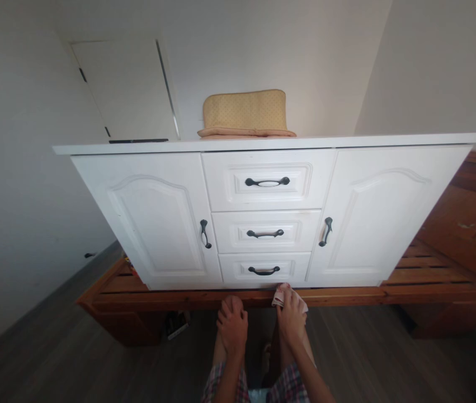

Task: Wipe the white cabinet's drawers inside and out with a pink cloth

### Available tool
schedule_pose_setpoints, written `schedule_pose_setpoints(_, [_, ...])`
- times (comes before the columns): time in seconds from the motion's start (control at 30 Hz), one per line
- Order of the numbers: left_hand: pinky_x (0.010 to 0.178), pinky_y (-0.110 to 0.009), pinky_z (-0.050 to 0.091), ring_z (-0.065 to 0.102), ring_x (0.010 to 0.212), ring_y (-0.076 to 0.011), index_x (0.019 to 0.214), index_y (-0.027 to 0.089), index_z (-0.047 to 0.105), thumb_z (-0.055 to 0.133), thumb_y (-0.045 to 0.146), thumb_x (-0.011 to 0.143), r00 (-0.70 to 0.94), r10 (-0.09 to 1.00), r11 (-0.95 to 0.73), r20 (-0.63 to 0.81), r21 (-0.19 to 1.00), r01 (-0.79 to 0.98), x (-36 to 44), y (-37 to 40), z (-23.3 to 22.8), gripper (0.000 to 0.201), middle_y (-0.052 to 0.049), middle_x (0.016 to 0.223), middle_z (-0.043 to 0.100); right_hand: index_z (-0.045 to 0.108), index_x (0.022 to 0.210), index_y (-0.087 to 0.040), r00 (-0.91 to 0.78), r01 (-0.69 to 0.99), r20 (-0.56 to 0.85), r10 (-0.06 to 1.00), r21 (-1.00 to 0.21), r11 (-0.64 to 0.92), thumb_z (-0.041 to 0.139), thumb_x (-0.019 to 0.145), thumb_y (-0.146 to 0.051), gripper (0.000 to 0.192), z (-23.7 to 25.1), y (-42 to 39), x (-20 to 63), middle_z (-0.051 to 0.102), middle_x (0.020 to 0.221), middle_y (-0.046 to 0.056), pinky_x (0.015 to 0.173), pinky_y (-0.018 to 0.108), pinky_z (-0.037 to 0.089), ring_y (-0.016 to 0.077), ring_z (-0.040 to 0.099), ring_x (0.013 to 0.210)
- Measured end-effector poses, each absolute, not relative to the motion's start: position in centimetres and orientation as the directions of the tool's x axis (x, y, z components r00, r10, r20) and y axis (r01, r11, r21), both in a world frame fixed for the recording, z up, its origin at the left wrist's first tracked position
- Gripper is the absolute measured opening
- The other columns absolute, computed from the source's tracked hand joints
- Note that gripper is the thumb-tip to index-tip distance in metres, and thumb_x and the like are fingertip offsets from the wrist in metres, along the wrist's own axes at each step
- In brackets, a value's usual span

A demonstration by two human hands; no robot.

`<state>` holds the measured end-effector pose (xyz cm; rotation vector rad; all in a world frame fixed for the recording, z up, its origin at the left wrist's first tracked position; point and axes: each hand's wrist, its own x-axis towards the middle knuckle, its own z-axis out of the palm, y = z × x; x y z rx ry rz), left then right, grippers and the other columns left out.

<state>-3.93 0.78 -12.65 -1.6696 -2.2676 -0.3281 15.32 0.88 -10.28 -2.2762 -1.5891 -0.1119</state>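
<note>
Below the cabinet (263, 224): our right hand (291, 314) is clamped on a cloth (278, 295) at the base; left hand (232, 324) is curled shut, holding nothing.

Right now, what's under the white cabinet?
The white cabinet sits on a slatted wooden bed frame. The right hand holds a cloth at the cabinet's bottom edge; the left hand is beside it. The slats directly beneath are hidden.
</note>
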Motion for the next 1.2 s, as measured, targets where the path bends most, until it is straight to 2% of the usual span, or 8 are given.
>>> schedule_pose_setpoints(0.33, [0.090,-0.042,0.052,0.065,0.116,-0.0345,0.154,0.025,0.062,0.046,0.037,0.108,-0.271,0.882,0.304,0.386,-0.026,0.952,-3.8,0.6,-12.4,0.050,-0.021,0.155,0.058,0.042,0.168,-0.023,0.372,0.920,0.274,0.887,-0.239,-0.312,0.045,0.106,-0.032,0.063,-10.6,1.0,15.3,0.042,0.165,0.021,0.100,0.053,0.047,0.0419,0.042,0.141])
schedule_pose_setpoints(0.57, [0.090,-0.042,0.053,0.065,0.116,-0.0334,0.153,0.026,0.063,0.046,0.037,0.109,-0.263,0.882,0.298,0.391,-0.032,0.954,-3.9,0.7,-12.6,0.049,-0.020,0.153,0.060,0.046,0.166,-0.022,0.372,0.920,0.266,0.889,-0.235,-0.314,0.047,0.104,-0.032,0.063,-10.7,1.1,15.3,0.042,0.165,0.022,0.101,0.053,0.048,0.0413,0.042,0.142])
schedule_pose_setpoints(0.9, [0.090,-0.042,0.054,0.065,0.116,-0.0331,0.152,0.027,0.064,0.052,0.037,0.107,-0.261,0.876,0.302,0.407,-0.038,0.953,-4.0,0.9,-13.0,0.049,-0.020,0.153,0.060,0.044,0.167,-0.022,0.367,0.921,0.278,0.888,-0.242,-0.305,0.051,0.103,-0.032,0.065,-10.5,1.0,15.4,0.044,0.165,0.021,0.101,0.055,0.049,0.0410,0.043,0.142])
schedule_pose_setpoints(1.2, [0.091,-0.041,0.053,0.066,0.116,-0.0329,0.153,0.027,0.063,0.051,0.038,0.108,-0.253,0.874,0.308,0.415,-0.071,0.949,-4.1,0.8,-13.5,0.048,-0.020,0.154,0.060,0.042,0.170,-0.021,0.369,0.915,0.251,0.895,-0.267,-0.302,0.046,0.105,-0.035,0.067,-9.1,0.6,15.2,0.044,0.165,0.023,0.099,0.057,0.051,0.0420,0.042,0.142])
